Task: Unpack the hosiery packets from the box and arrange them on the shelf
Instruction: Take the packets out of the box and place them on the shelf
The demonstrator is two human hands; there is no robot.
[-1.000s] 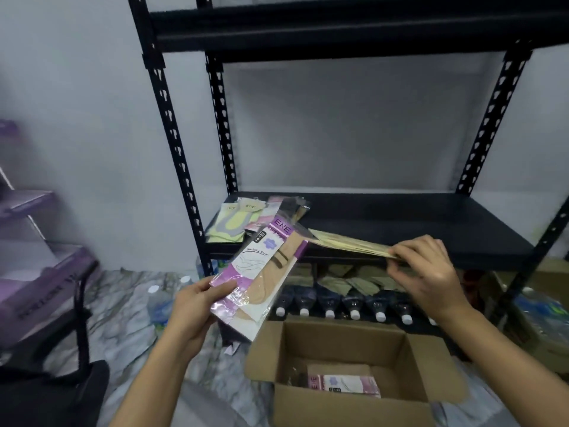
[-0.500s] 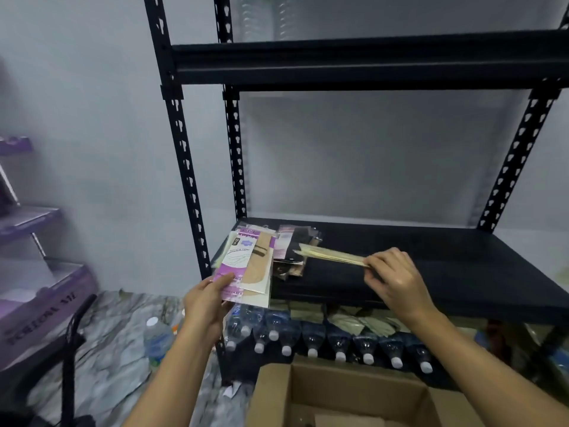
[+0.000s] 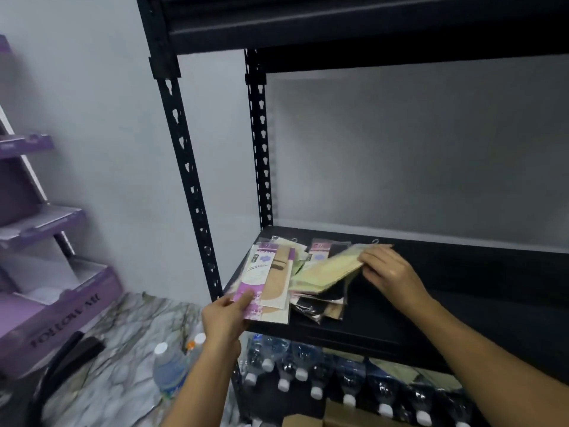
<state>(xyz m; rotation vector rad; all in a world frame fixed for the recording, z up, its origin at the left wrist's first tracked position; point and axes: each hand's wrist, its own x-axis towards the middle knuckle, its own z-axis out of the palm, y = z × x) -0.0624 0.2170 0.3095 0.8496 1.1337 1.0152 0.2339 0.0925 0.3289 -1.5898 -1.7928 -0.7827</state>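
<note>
My left hand pinches a purple packet at the front edge of the shelf; my right hand grips cream packets farther in. Both sit atop loose piles, so a careless release could slide packets off that edge.

We logged one pale grey wall, plain, running behind and to the left. One floor, marble-patterned in grey and white with dark veins. One black metal rack with slotted uprights, set against the wall. One tiered purple display stand of cardboard at far left. One row of capped bottles under the rack, and some loose bottles on the floor beside it. Light was soft and dim.
</note>
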